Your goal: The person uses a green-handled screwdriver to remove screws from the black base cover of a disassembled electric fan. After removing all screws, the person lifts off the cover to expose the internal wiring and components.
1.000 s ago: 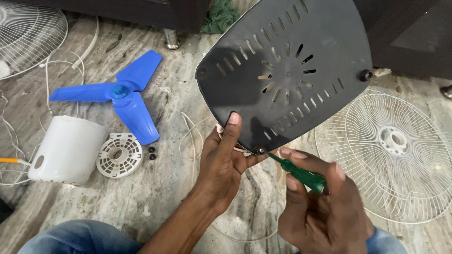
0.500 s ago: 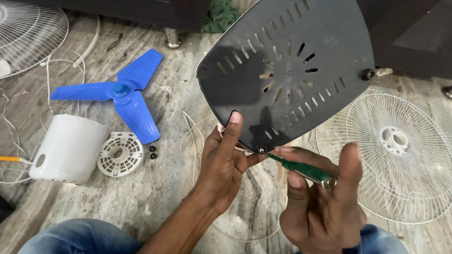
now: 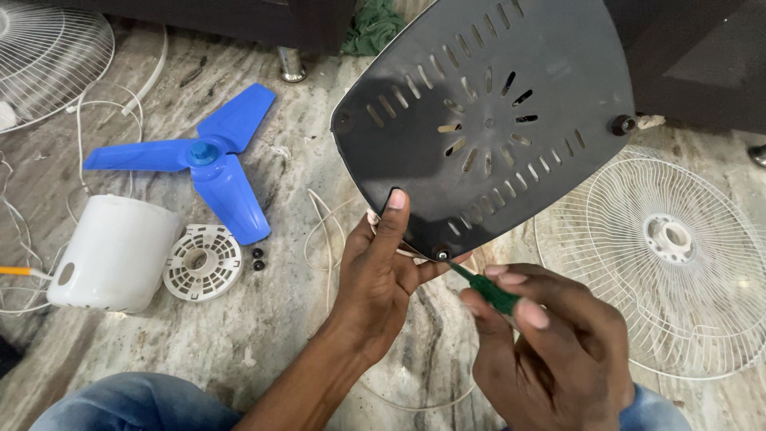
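A: Left hand [image 3: 375, 275]?

B: Grip clenched on the lower edge of the black vented base plate [image 3: 487, 120]. Thumb flat on its dark face, other fingers behind, out of view. Plate held tilted up off the floor, underside toward the camera, slots fanned around its centre.

A: Right hand [image 3: 550, 351]?

B: Grip closed around a green-handled screwdriver [image 3: 491, 292]. Fingers wrap most of the handle. The tip sits on a screw [image 3: 441, 255] at the plate's bottom corner, just beside the left thumb base.

A: Other fittings on the plate?

B: A round black foot [image 3: 621, 124] at the right corner. A dimple at the left corner; cannot tell if it holds a screw.

A: Around them?

B: Marbled stone floor [image 3: 263, 319]. Blue three-blade fan propeller [image 3: 203, 160] lying flat to the left. Near it a white motor housing [image 3: 112, 255], a white round slotted cap [image 3: 203, 262] just beside that, and two small black bits [image 3: 257, 259] next to the cap. White wire guard [image 3: 670, 255] on the floor at right, partly under the plate; another guard [image 3: 48, 56] at top left. Thin white cord [image 3: 323, 231] loops under the left hand. Green cloth [image 3: 371, 28] at the top, by dark furniture.
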